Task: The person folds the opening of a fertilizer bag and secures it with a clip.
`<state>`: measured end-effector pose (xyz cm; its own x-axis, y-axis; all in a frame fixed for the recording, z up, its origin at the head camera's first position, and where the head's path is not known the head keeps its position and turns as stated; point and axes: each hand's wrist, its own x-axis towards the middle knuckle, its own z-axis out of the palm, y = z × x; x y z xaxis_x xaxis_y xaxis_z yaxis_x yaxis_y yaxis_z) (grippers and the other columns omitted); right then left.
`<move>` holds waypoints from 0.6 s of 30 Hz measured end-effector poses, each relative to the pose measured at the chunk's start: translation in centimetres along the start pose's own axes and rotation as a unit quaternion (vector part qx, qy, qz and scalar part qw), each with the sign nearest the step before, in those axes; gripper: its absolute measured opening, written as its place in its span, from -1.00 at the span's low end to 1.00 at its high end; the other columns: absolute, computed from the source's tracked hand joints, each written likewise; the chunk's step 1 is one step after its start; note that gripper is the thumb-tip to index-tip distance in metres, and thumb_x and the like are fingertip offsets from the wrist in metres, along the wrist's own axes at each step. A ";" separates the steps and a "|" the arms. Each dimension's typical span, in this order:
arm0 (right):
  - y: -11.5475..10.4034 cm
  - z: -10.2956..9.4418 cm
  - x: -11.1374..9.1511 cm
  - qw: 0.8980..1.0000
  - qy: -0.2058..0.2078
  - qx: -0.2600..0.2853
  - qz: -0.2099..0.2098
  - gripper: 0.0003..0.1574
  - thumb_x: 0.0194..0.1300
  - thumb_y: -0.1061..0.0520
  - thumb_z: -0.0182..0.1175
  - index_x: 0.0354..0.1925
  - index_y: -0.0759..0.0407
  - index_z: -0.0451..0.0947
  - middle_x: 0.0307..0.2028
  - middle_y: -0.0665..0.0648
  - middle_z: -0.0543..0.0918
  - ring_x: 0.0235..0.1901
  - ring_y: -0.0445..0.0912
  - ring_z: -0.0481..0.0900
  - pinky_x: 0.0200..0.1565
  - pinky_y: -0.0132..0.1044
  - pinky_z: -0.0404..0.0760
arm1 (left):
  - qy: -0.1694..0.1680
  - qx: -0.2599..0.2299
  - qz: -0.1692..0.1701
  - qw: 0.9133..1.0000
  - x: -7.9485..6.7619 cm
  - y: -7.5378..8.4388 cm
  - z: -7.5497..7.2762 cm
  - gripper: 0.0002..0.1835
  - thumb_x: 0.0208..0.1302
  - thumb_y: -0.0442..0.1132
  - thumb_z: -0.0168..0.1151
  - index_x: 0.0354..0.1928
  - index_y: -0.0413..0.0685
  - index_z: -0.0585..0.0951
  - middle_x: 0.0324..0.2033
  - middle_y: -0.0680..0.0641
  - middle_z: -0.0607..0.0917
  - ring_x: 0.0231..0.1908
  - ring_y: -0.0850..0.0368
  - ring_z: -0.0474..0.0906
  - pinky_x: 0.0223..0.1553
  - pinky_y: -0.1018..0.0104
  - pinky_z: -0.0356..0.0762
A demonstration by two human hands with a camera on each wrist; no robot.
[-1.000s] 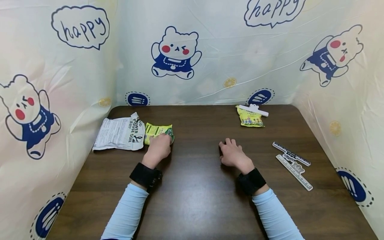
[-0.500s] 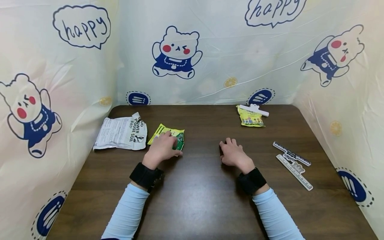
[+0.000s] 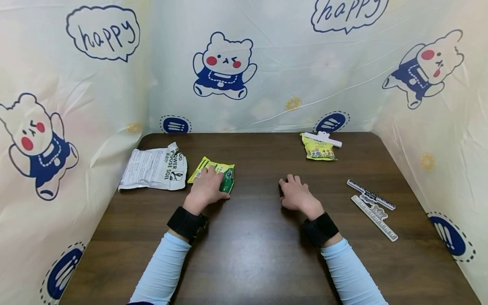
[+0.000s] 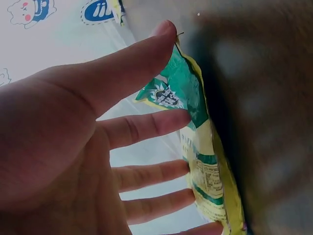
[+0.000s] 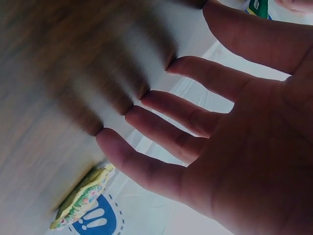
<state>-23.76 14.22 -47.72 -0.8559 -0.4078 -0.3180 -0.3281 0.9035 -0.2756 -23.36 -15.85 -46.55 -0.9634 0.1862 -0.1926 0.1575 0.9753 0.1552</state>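
Note:
My left hand (image 3: 206, 186) lies over a small yellow and green packet (image 3: 228, 178) on the table. In the left wrist view the fingers (image 4: 151, 174) reach out nearly straight, their tips at the printed face of the packet (image 4: 205, 171), while the thumb stands apart near its green corner. My right hand (image 3: 296, 197) rests on the bare tabletop, right of the packet. Its fingertips touch the wood in the right wrist view, fingers (image 5: 161, 129) spread and slightly bent, holding nothing.
Left of the packet lies a white printed soil bag (image 3: 152, 169). A yellow packet (image 3: 319, 150) with a white clip (image 3: 323, 139) across its top sits at the back right. Two loose bag clips (image 3: 375, 216) lie at the right. A patterned curtain (image 3: 267, 84) surrounds the table (image 3: 244, 254).
The packet has slid right, away from the soil bag, and turned at an angle. My left hand has spread its fingers and thumb over it. The right hand stays put.

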 end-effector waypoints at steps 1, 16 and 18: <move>0.0 0.0 0.0 1.000 -0.001 0.000 0.000 -0.33 0.56 0.14 0.23 0.49 0.32 0.34 0.43 0.49 0.24 0.41 0.39 0.17 0.23 0.40 0.33 | 0.000 0.003 0.000 1.000 0.0 0.0 0.1 -0.17 0.16 0.18 0.60 0.35 -0.14 0.57 0.27 -0.34 0.40 0.26 -0.36 0.30 0.12 -0.38 0.48; -0.1 0.0 0.1 1.000 -0.002 0.002 0.007 -0.36 0.56 0.13 0.24 0.46 0.31 0.36 0.43 0.47 0.24 0.43 0.38 0.16 0.25 0.40 0.32 | 0.032 0.006 0.076 0.997 0.7 0.0 0.9 -0.46 0.14 0.08 0.64 0.12 0.01 0.76 0.25 -0.20 0.51 0.26 -0.29 0.34 0.14 -0.28 0.50; -0.1 0.0 0.1 1.000 -0.002 0.001 0.007 -0.37 0.56 0.13 0.24 0.46 0.31 0.36 0.43 0.47 0.25 0.43 0.38 0.16 0.25 0.40 0.32 | 0.037 0.002 0.090 0.995 0.8 0.1 1.0 -0.50 0.13 0.05 0.64 0.08 0.01 0.79 0.23 -0.17 0.53 0.30 -0.28 0.33 0.19 -0.27 0.47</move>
<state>-23.79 14.11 -47.74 -0.8589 -0.3962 -0.3245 -0.3161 0.9086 -0.2729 -23.87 -15.47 -47.69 -0.9330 0.3486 -0.0897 0.3296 0.9275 0.1767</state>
